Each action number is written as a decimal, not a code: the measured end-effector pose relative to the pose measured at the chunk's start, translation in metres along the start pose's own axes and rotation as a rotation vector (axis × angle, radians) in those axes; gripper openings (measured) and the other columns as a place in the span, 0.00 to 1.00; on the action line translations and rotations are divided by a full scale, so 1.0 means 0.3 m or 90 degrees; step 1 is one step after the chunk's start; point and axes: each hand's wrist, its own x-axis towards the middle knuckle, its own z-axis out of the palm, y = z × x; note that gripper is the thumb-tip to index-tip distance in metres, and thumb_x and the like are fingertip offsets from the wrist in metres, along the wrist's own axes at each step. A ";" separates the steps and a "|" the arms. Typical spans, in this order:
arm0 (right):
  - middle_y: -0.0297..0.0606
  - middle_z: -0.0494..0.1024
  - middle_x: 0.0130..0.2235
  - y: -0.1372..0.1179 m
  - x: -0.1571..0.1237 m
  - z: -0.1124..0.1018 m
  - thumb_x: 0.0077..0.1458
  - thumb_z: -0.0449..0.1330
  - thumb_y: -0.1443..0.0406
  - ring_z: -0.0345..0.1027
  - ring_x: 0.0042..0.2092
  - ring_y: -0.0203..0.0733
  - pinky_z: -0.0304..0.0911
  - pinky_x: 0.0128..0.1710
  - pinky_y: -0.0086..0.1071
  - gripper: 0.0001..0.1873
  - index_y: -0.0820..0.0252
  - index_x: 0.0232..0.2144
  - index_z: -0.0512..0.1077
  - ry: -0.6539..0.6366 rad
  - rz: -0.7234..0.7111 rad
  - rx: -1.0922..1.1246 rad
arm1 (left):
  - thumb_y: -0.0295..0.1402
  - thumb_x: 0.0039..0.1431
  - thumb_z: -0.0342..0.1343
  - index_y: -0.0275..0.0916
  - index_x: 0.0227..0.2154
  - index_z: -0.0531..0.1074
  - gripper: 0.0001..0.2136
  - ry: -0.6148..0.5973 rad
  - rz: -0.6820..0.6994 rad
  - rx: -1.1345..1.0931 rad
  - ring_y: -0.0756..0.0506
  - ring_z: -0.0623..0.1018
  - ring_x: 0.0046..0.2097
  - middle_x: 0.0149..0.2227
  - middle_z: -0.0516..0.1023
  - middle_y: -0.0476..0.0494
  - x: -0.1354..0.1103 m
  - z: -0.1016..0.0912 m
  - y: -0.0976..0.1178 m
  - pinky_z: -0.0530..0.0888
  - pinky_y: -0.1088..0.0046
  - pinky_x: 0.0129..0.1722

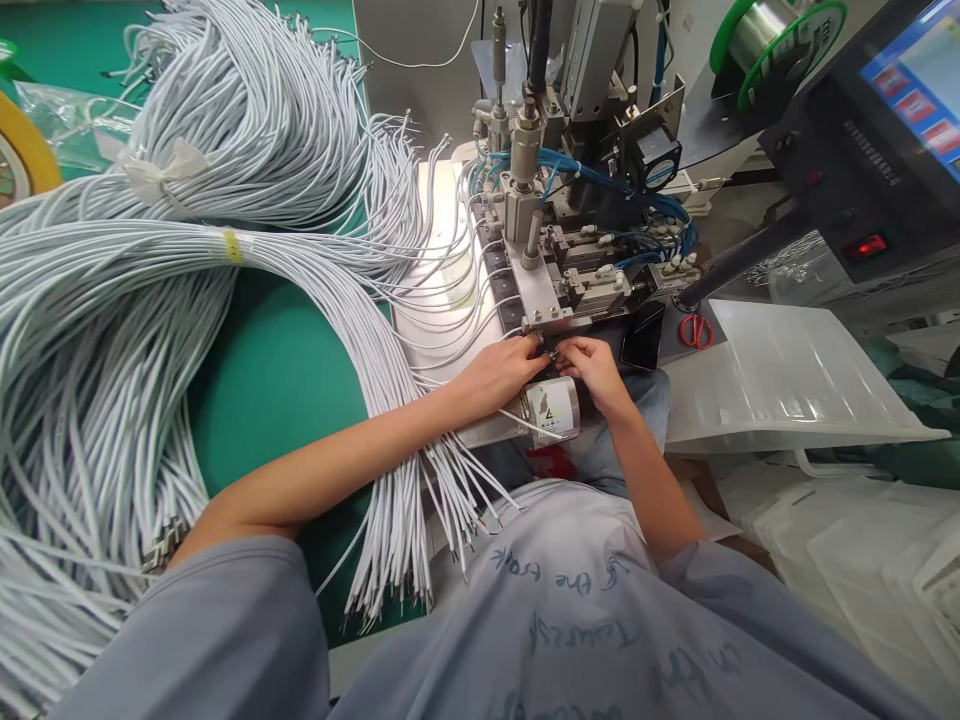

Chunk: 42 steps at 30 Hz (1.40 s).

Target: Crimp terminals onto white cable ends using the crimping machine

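My left hand point(510, 370) reaches over the cables to the front of the soldering machine point(536, 275), its fingers bent and pinched together. Facing it, my right hand point(592, 368) is closed in a pinch at a small metallic piece point(553, 356) between the two hands. That piece is too small to name, and the fingertips partly hide it. Several white cables point(465, 330) run from the left into the machine's black fixture point(501, 275). A thick bundle of white cables point(315, 290) passes under my left forearm, its ends hanging at the table's front edge.
More white cables point(255, 110) pile on the green mat point(270, 370). Right of the machine lie a dark phone point(642, 335) and red-handled scissors point(697, 331). A white tray point(795, 370), a solder wire spool point(765, 40) and a control panel point(862, 200) stand at the right.
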 end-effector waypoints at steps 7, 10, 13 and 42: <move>0.31 0.71 0.21 0.008 -0.005 -0.002 0.35 0.64 0.61 0.65 0.26 0.34 0.63 0.26 0.28 0.09 0.61 0.20 0.72 0.013 0.010 0.036 | 0.27 0.63 0.43 0.36 0.43 0.71 0.12 -0.004 -0.002 0.001 0.47 0.71 0.36 0.35 0.69 0.42 -0.001 -0.003 0.001 0.65 0.74 0.31; 0.32 0.71 0.22 0.012 -0.002 -0.002 0.35 0.64 0.60 0.65 0.26 0.34 0.63 0.26 0.29 0.10 0.61 0.20 0.72 0.009 -0.014 0.015 | 0.27 0.63 0.44 0.36 0.43 0.71 0.12 -0.005 -0.006 0.006 0.47 0.71 0.37 0.35 0.70 0.42 -0.001 -0.002 0.002 0.66 0.74 0.31; 0.31 0.70 0.21 0.016 0.003 -0.005 0.36 0.64 0.59 0.64 0.25 0.34 0.61 0.25 0.29 0.11 0.61 0.20 0.71 -0.010 -0.023 -0.002 | 0.26 0.63 0.44 0.35 0.45 0.70 0.12 -0.014 -0.007 0.022 0.46 0.72 0.38 0.36 0.70 0.40 -0.003 -0.005 0.009 0.66 0.73 0.31; 0.40 0.69 0.36 0.059 -0.344 -0.014 0.49 0.61 0.65 0.63 0.38 0.42 0.63 0.37 0.35 0.08 0.57 0.35 0.73 0.016 -0.433 -0.588 | 0.21 0.57 0.44 0.30 0.38 0.69 0.11 -0.135 -0.258 0.086 0.44 0.76 0.33 0.34 0.73 0.37 -0.024 -0.125 0.029 0.60 0.74 0.25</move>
